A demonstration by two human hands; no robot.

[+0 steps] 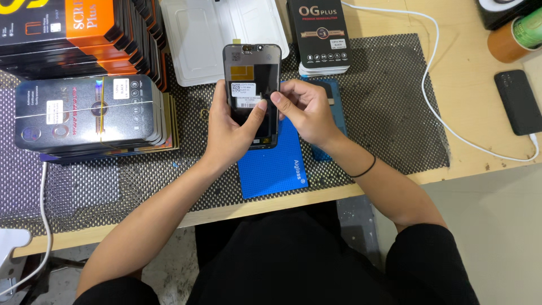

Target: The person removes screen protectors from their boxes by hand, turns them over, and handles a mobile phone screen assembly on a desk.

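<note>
Two hands grip a dark phone screen panel above a workbench, just above the middle of the frame.

The left hand wraps the phone screen panel from its left side, thumb pressed on the back, while the right hand pinches the panel's right edge near a white label (both hands closed on it, close together). Beneath lies a blue pad on a black mesh mat covering a pale wooden bench. Stacked boxes fill the upper left, a black box and a white tray sit at top centre, and a black phone with a white cable lies at the right edge.
</note>
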